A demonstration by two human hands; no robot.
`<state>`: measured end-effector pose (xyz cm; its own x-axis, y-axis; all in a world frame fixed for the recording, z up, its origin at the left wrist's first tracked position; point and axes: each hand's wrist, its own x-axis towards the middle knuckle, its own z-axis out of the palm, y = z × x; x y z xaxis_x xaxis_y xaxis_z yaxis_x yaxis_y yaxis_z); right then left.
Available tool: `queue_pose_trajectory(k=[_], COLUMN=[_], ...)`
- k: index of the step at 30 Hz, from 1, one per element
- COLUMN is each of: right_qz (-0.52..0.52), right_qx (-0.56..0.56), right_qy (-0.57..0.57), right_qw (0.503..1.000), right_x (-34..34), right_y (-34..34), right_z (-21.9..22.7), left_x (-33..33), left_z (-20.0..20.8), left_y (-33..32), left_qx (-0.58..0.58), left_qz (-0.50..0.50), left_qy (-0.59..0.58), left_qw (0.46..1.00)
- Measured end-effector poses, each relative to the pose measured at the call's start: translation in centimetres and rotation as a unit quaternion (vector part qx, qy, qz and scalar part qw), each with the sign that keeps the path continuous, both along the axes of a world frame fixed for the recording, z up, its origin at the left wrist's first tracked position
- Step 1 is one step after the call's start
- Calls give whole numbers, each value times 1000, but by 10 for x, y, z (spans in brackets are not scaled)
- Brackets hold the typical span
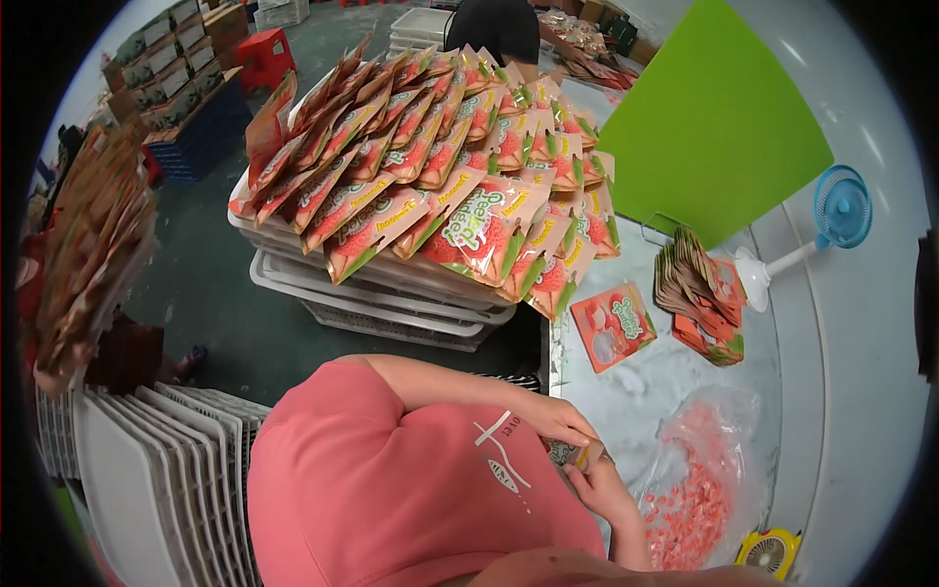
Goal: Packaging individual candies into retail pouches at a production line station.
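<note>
My left hand (564, 421) and my right hand (599, 486) meet close to my body at the table's near edge. Between them is a small printed pouch (590, 455), gripped by the fingers of both; the hands hide much of it. To the right of my right hand lies a clear plastic bag (740, 430) with many small pink wrapped pieces (690, 509). Farther along the table, a single red and tan pouch (614, 326) lies flat. Beside it sits a fanned pile of similar pouches (699, 298).
Stacked white trays (391, 311) at the table's left carry a large heap of pouches (440, 166). A green panel (704, 127), a blue and white fan (841, 207) and a yellow fan (768, 553) stand along the right. White crates (156, 479) stand at lower left.
</note>
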<state>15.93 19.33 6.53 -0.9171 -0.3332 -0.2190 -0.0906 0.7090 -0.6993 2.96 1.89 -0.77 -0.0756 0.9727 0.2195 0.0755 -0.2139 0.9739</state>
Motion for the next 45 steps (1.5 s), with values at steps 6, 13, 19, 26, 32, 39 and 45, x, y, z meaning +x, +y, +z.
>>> queue_pose_trajectory(k=[6,13,19,26,32,39,45], right_qz=[11,21,5,-43,-41,-36,-26], right_qx=[36,15,-8,-19,-44,-14,7], right_qy=[33,46,57,30,24,1,-39], right_qw=[999,999,998,998,998,999,999], right_x=[-5,-7,-1,8,10,4,0], right_y=[-1,-4,8,20,8,4,2], right_z=[12,21,-10,-10,-4,-5,19], left_x=[3,7,3,-10,-20,-5,-4], left_z=[-11,-15,13,-25,-33,-8,-25], left_y=[-1,3,-11,-29,-43,-19,-15], left_qx=[12,20,-67,-54,-39,-8,-93], left_qz=[45,60,52,105,75,127,24], left_qy=[3,-27,-26,254,151,165,78], left_qw=[999,998,996,960,985,978,992])
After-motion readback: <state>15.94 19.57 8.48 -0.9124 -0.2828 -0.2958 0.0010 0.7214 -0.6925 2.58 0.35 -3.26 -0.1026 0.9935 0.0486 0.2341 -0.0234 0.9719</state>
